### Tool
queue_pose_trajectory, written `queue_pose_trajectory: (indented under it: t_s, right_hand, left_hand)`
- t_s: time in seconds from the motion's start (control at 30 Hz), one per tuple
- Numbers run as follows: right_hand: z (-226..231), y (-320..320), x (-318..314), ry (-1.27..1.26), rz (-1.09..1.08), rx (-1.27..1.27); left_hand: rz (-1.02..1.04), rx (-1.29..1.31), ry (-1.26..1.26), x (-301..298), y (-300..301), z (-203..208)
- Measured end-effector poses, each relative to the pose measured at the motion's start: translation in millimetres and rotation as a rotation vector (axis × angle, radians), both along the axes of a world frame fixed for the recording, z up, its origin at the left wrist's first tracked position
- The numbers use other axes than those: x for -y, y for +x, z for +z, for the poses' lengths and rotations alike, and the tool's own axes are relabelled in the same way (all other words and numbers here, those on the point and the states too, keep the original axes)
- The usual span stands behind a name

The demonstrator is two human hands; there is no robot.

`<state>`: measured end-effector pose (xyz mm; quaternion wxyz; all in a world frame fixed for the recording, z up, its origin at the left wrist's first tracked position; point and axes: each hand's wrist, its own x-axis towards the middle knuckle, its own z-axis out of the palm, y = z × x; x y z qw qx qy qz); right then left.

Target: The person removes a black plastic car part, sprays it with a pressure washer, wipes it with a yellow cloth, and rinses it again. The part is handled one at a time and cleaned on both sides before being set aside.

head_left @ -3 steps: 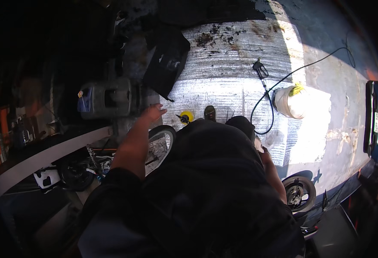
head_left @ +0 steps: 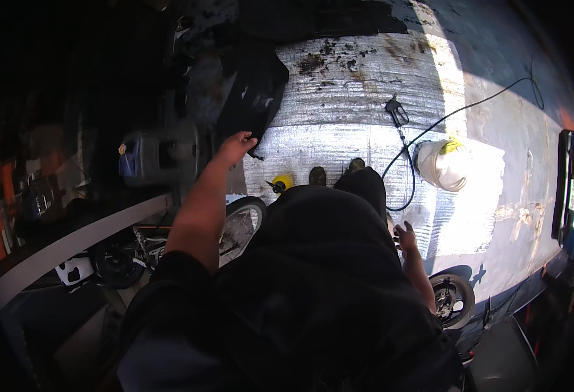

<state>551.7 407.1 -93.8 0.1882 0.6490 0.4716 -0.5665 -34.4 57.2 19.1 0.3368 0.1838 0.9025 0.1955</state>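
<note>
My left hand (head_left: 236, 146) reaches out over the floor at the left, holding nothing, its fingers stretched out. Beneath and beyond it lies a dark mat (head_left: 255, 91). A yellow bottle with a black top (head_left: 282, 183) stands on the floor to the right of that arm. Low at my right side hangs my right hand (head_left: 405, 238), thumb and fingers apart, with nothing visible in them. A motorcycle wheel (head_left: 452, 300) is below that hand. Both my shoes, the left one (head_left: 317, 175) and the right one (head_left: 357, 164), stand on a silvery sheet (head_left: 339, 140).
A white bucket (head_left: 442, 168) with something yellow on its rim stands at the right. Near it a spray gun (head_left: 396, 111) lies with its black hose (head_left: 457, 104) trailing across the floor. A grey jerrycan (head_left: 159, 157) and another wheel (head_left: 244, 225) are at the left.
My left hand has moved farther away, from near the yellow bottle toward the dark mat. My right leg has shifted and its shoe now shows. The right hand's fingers show more plainly.
</note>
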Motion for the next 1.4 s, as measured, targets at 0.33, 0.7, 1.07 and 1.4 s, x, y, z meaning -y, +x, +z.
queue_pose_trajectory:
  t_s: [0.33,0.7,1.07,1.4]
  right_hand:
    - [-50.1,-176.2,-240.2,0.124,0.244,-0.041]
    - [-83.9,-451.8,-361.0,0.335,0.747,-0.223]
    - [-202.6,-679.7,-282.2,-0.080,0.363,-0.184]
    - [-365.9,-991.3,-264.6,0.162,0.077,-0.463]
  left_hand:
    - [-0.091,0.027,-0.137,-148.9,-38.2,0.4]
    - [0.000,0.151,-0.281,-181.7,-109.0,-81.5]
    - [-0.073,0.211,0.033,-231.8,-142.8,-117.7]
    - [-0.108,0.193,-0.086,-201.2,-199.6,-110.1]
